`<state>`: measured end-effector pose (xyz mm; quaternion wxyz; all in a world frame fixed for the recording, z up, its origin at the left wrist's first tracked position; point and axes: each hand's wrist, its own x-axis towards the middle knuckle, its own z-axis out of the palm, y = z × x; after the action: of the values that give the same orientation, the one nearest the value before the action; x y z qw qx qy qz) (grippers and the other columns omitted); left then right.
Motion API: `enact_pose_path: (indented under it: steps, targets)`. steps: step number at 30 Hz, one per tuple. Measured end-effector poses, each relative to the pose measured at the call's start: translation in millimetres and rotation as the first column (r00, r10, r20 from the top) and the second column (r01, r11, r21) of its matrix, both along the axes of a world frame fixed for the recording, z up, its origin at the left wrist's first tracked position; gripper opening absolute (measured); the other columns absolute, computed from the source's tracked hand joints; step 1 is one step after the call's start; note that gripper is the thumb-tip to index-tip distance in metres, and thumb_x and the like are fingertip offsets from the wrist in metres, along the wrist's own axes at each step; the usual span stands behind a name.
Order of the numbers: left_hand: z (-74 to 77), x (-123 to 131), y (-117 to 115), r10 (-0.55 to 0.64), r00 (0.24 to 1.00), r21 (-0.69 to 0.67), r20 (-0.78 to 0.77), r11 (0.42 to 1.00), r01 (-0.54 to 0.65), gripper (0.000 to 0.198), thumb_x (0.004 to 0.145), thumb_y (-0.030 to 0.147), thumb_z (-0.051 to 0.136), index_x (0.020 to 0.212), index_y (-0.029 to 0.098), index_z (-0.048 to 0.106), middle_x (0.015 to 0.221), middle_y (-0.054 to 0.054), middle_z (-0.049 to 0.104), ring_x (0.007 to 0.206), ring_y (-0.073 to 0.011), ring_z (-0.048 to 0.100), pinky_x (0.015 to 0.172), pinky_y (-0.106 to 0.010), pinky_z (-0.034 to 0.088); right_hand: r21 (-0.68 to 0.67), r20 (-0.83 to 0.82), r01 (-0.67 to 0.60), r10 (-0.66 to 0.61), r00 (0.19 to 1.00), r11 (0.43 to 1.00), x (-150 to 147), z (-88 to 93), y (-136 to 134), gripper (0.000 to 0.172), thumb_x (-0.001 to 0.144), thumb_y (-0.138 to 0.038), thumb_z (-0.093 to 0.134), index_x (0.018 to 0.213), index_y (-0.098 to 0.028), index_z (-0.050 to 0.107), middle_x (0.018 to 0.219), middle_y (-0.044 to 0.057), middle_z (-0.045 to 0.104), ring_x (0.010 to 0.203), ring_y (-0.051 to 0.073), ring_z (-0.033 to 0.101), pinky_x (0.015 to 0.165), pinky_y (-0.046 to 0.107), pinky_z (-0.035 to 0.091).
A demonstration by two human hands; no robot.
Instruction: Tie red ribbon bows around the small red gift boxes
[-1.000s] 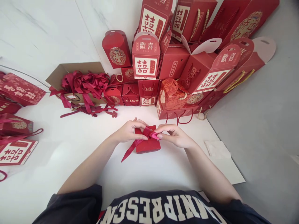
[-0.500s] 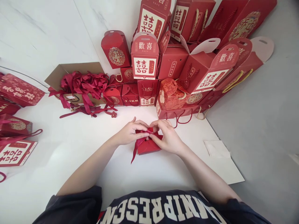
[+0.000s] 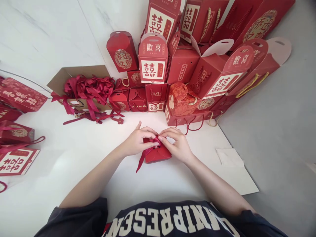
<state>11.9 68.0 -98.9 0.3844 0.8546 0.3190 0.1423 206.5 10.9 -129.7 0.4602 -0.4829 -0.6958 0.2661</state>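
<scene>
Both hands remain closed over the far half of the small red box, which lies flat at mid-desk. The left hand and right hand now sit closer together than in the prior frame, their fingertips meeting at the red satin ribbon and pinching it on the box top. The left thumb stands raised, clear of the ribbon. The ribbon's loose tail hangs past the box's near-left corner onto the white desk.

Stacked red gift boxes stand just beyond the far side of the hands, with a narrow margin. A cardboard carton of ribbons sits far left, well apart. A white paper sheet lies right, near the desk's edge, where grey floor begins.
</scene>
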Motion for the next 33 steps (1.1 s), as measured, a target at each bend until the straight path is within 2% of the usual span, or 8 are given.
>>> enact_pose_path:
  steps: [7, 10, 12, 17, 23, 25, 29, 33]
  targets:
    - [-0.7, 2, -4, 0.041, 0.999, 0.005, 0.036, 0.999, -0.041, 0.016, 0.082, 0.037, 0.064, 0.081, 0.021, 0.065, 0.094, 0.000, 0.071, 0.094, -0.0171, 0.066, 0.117, -0.053, -0.013, 0.156, 0.126, 0.064, -0.084, 0.988, 0.986, -3, -1.0, -5, 0.009, 0.087, -0.021, 0.058, 0.082, -0.024, 0.064, 0.089, 0.002, 0.073, 0.087, 0.020, 0.067, 0.105, 0.045, 0.034]
    - [-1.9, 0, -2, 0.041, 0.994, -0.080, 0.098, 0.996, -0.033, 0.017, 0.086, 0.035, 0.061, 0.085, 0.019, 0.055, 0.080, 0.003, 0.074, 0.082, -0.0151, 0.069, 0.117, -0.055, -0.009, 0.172, 0.070, 0.091, -0.104, 0.992, 0.981, -3, -5.4, -3, 0.008, 0.087, -0.018, 0.057, 0.082, -0.023, 0.061, 0.088, 0.003, 0.071, 0.088, 0.020, 0.065, 0.101, 0.043, 0.038]
    - [-4.0, -1, 1, 0.026, 0.991, -0.138, 0.133, 0.990, -0.008, 0.018, 0.087, 0.034, 0.060, 0.083, 0.019, 0.052, 0.076, 0.001, 0.074, 0.091, -0.0180, 0.070, 0.117, -0.054, -0.006, 0.136, -0.010, 0.096, -0.096, 0.995, 0.986, -1, -7.8, -2, 0.008, 0.088, -0.018, 0.055, 0.084, -0.023, 0.059, 0.089, 0.005, 0.069, 0.090, 0.020, 0.063, 0.093, 0.040, 0.043]
    - [-10.7, -4, 7, -0.005, 0.986, -0.231, 0.167, 0.972, 0.044, 0.022, 0.086, 0.035, 0.062, 0.080, 0.019, 0.049, 0.081, -0.004, 0.075, 0.097, -0.0214, 0.069, 0.118, -0.053, 0.005, -0.039, -0.142, -0.080, 0.074, 0.987, 0.996, 4, -10.6, 1, 0.010, 0.093, -0.028, 0.053, 0.090, -0.022, 0.061, 0.106, 0.009, 0.064, 0.104, 0.021, 0.059, 0.095, 0.039, 0.045]
    - [-11.8, -6, 9, -0.026, 0.986, -0.236, 0.162, 0.970, 0.064, 0.019, 0.086, 0.033, 0.063, 0.082, 0.019, 0.051, 0.083, -0.004, 0.075, 0.098, -0.0201, 0.069, 0.118, -0.051, -0.004, -0.134, -0.254, -0.239, 0.200, 0.946, 0.962, 6, -21.1, 7, 0.013, 0.084, -0.033, 0.068, 0.090, -0.022, 0.067, 0.123, 0.010, 0.060, 0.120, 0.022, 0.055, 0.106, 0.041, 0.040]
    - [-11.5, -7, 9, -0.030, 0.985, -0.269, 0.171, 0.960, 0.077, 0.019, 0.088, 0.034, 0.061, 0.083, 0.018, 0.051, 0.083, -0.004, 0.075, 0.097, -0.0201, 0.069, 0.118, -0.052, 0.004, -0.111, -0.277, -0.218, 0.180, 0.944, 0.970, 6, -24.5, 8, 0.010, 0.084, -0.032, 0.068, 0.088, -0.023, 0.068, 0.122, 0.009, 0.062, 0.118, 0.022, 0.057, 0.106, 0.042, 0.040]
    - [-11.7, -6, 9, -0.010, 0.968, -0.432, 0.251, 0.894, 0.121, 0.019, 0.090, 0.035, 0.057, 0.087, 0.017, 0.051, 0.092, -0.008, 0.072, 0.093, -0.0199, 0.069, 0.101, -0.044, 0.040, 0.022, -0.182, -0.207, 0.208, 0.961, 0.978, 9, -24.7, 9, 0.006, 0.088, -0.027, 0.063, 0.086, -0.024, 0.068, 0.109, 0.006, 0.070, 0.110, 0.021, 0.063, 0.111, 0.048, 0.032]
    - [-11.6, -3, 7, 0.048, 0.951, -0.524, 0.305, 0.842, 0.125, 0.020, 0.090, 0.035, 0.057, 0.086, 0.017, 0.050, 0.095, -0.008, 0.067, 0.090, -0.0180, 0.067, 0.083, -0.034, 0.049, 0.163, 0.062, -0.274, 0.267, 0.962, 0.948, 18, -17.9, 11, 0.012, 0.091, -0.021, 0.058, 0.088, -0.026, 0.068, 0.096, 0.002, 0.074, 0.110, 0.021, 0.062, 0.112, 0.050, 0.029]
